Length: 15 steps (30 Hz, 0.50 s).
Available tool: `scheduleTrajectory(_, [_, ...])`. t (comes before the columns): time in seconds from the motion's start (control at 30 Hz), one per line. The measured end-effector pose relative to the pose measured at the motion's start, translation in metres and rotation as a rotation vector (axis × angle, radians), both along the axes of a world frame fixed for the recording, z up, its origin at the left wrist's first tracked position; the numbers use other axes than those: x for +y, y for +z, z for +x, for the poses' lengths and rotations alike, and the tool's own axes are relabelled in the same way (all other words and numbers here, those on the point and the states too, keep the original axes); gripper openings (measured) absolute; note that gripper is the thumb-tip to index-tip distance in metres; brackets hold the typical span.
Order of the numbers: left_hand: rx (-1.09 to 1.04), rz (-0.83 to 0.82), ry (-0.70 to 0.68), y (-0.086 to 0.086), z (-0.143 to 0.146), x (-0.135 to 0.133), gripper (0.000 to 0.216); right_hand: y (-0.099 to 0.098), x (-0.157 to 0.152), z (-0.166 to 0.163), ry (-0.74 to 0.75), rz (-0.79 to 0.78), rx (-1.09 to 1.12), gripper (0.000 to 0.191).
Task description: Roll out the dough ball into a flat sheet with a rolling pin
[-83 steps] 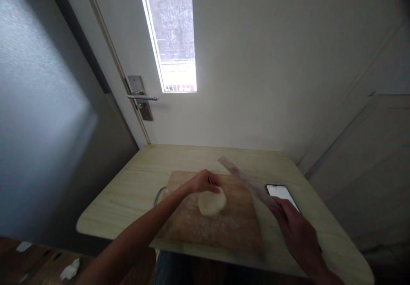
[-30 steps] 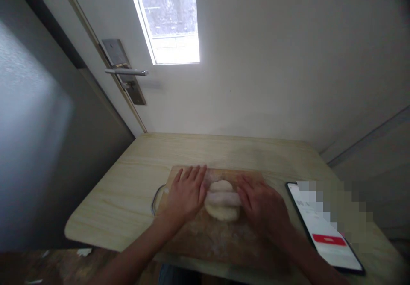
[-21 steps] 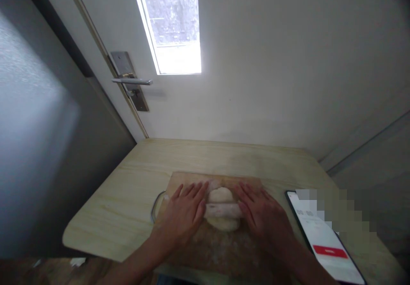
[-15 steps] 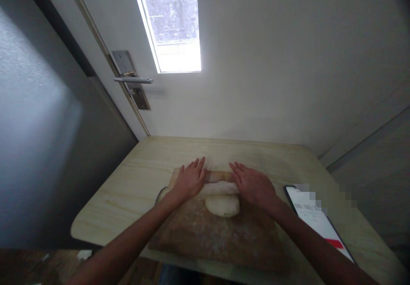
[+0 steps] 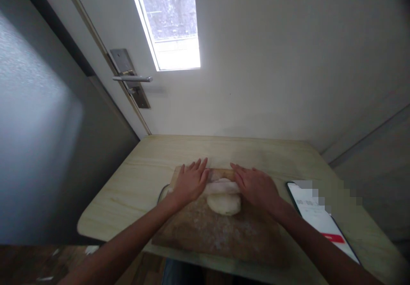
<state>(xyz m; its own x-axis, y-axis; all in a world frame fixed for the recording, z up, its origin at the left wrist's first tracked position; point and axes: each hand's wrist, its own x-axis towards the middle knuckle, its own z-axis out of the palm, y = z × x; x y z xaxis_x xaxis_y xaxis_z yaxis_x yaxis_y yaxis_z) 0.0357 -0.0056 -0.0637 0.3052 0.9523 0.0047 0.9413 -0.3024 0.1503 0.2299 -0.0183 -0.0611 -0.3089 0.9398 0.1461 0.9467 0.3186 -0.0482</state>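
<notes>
A pale, flattened piece of dough (image 5: pixel 224 205) lies on a flour-dusted wooden board (image 5: pixel 221 242). Across its far part rests a whitish rolling pin (image 5: pixel 221 188), with a strip of dough showing both in front of and behind it. My left hand (image 5: pixel 191 180) lies on the pin's left end, its fingers stretched out forward and slightly spread. At the opposite end, my right hand (image 5: pixel 256 187) presses down with its fingers extended and angled inward. Both palms hide the ends of the pin.
The board sits on a light wood-grain table (image 5: pixel 128 191) against a white door (image 5: pixel 256 63) with a metal handle (image 5: pixel 133 79). A phone (image 5: pixel 320 221) lies right of my right forearm. A thin curved metal handle (image 5: pixel 162 192) shows at the board's left edge.
The rolling pin has moved slightly toward me over the dough, so some dough now shows behind it. Both hands stay flat on the pin. The view has shifted slightly.
</notes>
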Motion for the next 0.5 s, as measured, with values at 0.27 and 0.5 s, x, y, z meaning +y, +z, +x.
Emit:
scheduleTrajectory(0.27, [0.014, 0.046, -0.028, 0.002, 0.005, 0.003, 0.047, -0.002, -0.006, -0.003, -0.147, 0.075, -0.006, 0.037])
scheduleTrajectory(0.5, [-0.031, 0.032, -0.168, -0.001, -0.001, -0.022, 0.043, -0.010, -0.025, 0.001, -0.022, 0.194, 0.019, 0.036])
